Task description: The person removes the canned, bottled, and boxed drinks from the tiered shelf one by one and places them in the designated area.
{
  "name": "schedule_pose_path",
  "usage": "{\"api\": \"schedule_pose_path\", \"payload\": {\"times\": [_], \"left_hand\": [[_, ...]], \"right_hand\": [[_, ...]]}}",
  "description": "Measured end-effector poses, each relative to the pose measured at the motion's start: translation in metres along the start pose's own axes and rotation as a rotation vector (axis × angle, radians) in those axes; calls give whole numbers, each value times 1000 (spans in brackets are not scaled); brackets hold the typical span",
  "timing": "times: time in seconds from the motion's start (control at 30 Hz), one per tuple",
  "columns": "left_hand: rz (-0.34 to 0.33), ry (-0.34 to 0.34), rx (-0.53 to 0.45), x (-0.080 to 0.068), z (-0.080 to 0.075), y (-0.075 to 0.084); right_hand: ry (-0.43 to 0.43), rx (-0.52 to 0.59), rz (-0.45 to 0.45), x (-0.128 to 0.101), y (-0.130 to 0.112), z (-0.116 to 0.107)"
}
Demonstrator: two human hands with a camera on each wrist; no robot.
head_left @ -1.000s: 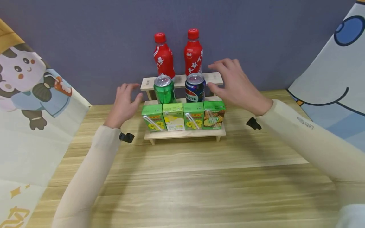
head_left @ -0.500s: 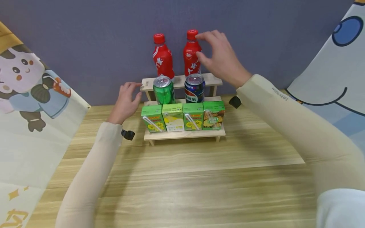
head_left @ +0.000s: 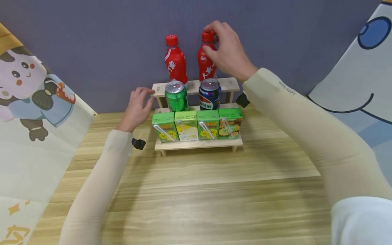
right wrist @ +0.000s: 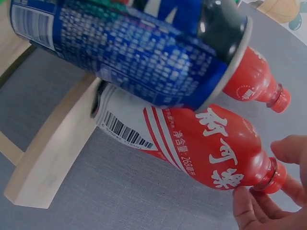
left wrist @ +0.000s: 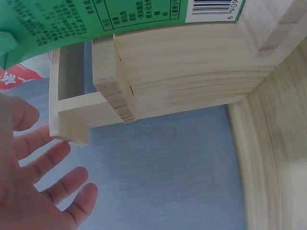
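A red cola bottle point(head_left: 207, 64) stands upright on the wooden rack's top step, at the right. My right hand point(head_left: 228, 51) is curled round its cap and neck, with the thumb in front. In the right wrist view, fingers point(right wrist: 244, 208) lie against the bottle's far side by the red cap point(right wrist: 274, 176). My left hand point(head_left: 137, 110) is at the left end of the wooden rack point(head_left: 158, 89), fingers loosely spread and holding nothing. A fingertip appears to touch the top board's end in the left wrist view; exact contact is hard to tell.
A second red bottle point(head_left: 176, 64) stands left on the top step. A green can point(head_left: 176, 97) and a dark blue can point(head_left: 209, 95) stand on the middle step. Several juice boxes point(head_left: 186, 126) line the bottom step. A grey wall point(head_left: 107, 51) rises close behind.
My right hand has moved up and left, from beside the rack's right end to the right bottle's cap, and closed round it. My left hand has barely moved.
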State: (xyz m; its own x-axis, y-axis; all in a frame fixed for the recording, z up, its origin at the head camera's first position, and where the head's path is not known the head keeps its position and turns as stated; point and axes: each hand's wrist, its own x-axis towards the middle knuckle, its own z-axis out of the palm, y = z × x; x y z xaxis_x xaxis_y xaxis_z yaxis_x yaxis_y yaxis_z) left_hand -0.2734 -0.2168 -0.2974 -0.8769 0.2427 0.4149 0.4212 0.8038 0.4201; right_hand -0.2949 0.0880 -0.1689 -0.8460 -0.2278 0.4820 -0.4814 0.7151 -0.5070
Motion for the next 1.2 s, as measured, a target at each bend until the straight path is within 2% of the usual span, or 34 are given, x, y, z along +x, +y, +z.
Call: {"api": "schedule_pose_path", "payload": {"times": [0.23, 0.57, 0.9, 1.2], "left_hand": [[25, 20, -5, 1, 3, 0], [52, 22, -34, 7, 2, 2], [32, 2, -24, 16, 1, 1], [4, -21, -28, 17, 3, 1]], "right_hand": [[24, 58, 33, 3, 1, -3], [67, 52, 16, -2, 4, -8], [31, 14, 34, -1, -4, -6], [43, -9, -39, -3, -1, -5]]}}
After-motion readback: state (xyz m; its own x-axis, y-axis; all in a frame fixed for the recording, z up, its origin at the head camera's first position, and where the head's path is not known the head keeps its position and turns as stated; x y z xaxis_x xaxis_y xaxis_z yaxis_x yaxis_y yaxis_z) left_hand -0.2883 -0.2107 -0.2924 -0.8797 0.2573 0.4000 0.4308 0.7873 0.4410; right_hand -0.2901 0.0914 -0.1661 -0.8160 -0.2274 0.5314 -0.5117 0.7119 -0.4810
